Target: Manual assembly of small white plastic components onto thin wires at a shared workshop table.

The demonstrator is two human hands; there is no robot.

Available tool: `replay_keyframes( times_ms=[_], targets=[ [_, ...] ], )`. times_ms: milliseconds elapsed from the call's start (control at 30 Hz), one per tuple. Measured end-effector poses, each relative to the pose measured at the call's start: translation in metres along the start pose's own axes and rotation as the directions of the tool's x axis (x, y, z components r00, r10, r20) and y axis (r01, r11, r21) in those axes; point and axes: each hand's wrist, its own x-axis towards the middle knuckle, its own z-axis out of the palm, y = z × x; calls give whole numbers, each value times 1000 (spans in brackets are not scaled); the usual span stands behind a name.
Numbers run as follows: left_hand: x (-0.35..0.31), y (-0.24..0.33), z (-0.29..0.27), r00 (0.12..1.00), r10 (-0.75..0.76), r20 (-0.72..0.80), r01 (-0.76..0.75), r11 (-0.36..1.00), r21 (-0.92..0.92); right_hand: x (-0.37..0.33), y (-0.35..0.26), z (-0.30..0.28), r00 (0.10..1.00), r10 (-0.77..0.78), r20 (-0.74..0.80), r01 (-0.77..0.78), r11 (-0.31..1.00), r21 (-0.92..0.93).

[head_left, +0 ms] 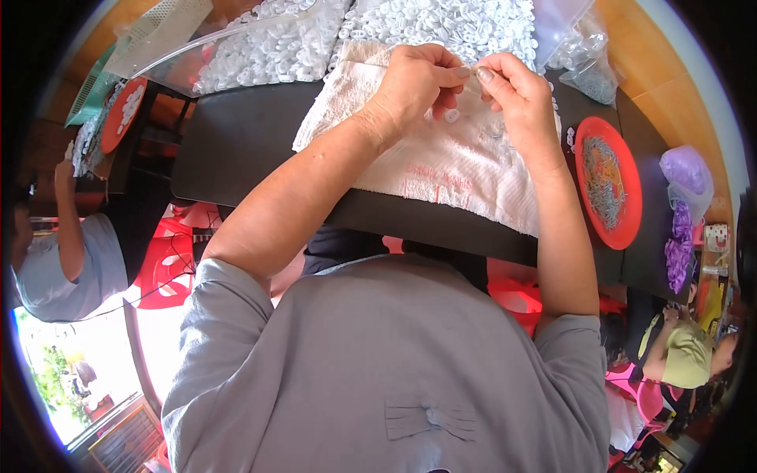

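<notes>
While both hands meet over the towel, a small white piece (452, 115) shows just below the fingers of the left hand (418, 83), rounded and pale; whether it hangs from them or lies on the cloth, I cannot tell. The left thumb and forefinger are pinched together, as are those of the right hand (520, 93), their tips almost meeting; what sits between them is too small to make out. Beneath lies the towel (441, 169), cream-white with faint red marking, spread over a dark table (236, 150). Along the far side spreads a heap of white pieces (441, 24), many of them oval with openings. To the right stands a red plate (633, 213) of thin grey pieces (605, 189), with a purple bag (684, 169) beyond it. Other people sit at either side, one in a light blue shirt (71, 268), another in yellow-green (686, 355).
</notes>
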Motion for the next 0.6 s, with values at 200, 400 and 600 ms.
replay_keyframes(
  times_ms=[200, 400, 600],
  targets=[
    [3, -4, 0, 1000, 4, -28, -6, 997, -79, 2, 1, -1, 998, 51, -19, -52, 998, -38],
    [2, -2, -1, 999, -10, 30, 10, 1000, -12, 1, 1, 0, 999, 31, -27, -31, 999, -12],
    [-1, 0, 1, 1000, -6, 28, 4, 997, 80, -1, 0, 1, 996, 87, -6, -87, 994, 60]
  ],
)
